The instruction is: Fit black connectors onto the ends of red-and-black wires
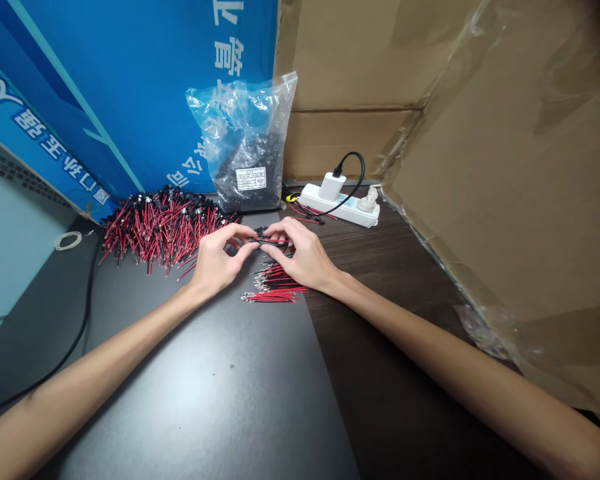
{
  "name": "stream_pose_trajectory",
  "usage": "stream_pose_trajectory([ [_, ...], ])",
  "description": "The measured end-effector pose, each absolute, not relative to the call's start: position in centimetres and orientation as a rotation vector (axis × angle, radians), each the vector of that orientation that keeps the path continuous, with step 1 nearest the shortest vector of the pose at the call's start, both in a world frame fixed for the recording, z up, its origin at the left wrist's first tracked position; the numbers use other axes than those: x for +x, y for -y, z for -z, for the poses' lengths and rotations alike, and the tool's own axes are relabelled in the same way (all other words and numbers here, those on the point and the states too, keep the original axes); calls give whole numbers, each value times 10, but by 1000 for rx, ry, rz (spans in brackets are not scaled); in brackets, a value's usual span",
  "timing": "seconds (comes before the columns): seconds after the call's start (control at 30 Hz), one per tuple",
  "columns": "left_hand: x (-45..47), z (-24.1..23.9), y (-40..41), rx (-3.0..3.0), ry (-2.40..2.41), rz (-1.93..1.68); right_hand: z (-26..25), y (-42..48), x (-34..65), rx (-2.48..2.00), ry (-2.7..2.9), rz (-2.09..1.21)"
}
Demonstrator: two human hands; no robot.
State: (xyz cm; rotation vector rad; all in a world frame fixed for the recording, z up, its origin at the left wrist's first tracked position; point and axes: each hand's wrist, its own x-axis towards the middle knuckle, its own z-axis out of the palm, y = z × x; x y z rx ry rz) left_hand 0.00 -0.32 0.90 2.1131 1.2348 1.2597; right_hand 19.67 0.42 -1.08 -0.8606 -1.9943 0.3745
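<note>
Red-and-black wire piece [276,241], held in two hands

Left hand [219,259]: thumb and forefinger pinching the piece near its left end. Right hand [304,253]: thumb and fingers pinching it just beside, fingertips close together. Position: over the far part of the grey mat [210,400]. Nearer side: loose red and black wires [275,295], pale-tipped. Left: heap of red-and-black leads [153,230]. Behind: clear plastic bag [247,157], labelled, containing black parts; white power strip [347,210] to its right.

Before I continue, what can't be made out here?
All in the head view:
Held wires: partly covered by the left hand and right hand.
Wire row: partly hidden by the right hand.
Label: fine print too small.
Left forearm, right forearm: cut off by picture edges.
</note>
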Motion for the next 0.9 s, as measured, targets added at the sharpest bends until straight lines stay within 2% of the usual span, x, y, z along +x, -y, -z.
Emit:
stream_pose_trajectory([
  [0.47,0,-7,6,2210,-1205,-1282,13,-5,196,-842,1894,-436],
  [0.73,-1,-6,1,2062,-1240,-1273,12,-7,196,-829,1849,-450],
  [0.9,-1,-6,2,2074,-1281,-1270,11,-10,197,-852,1753,-649],
])
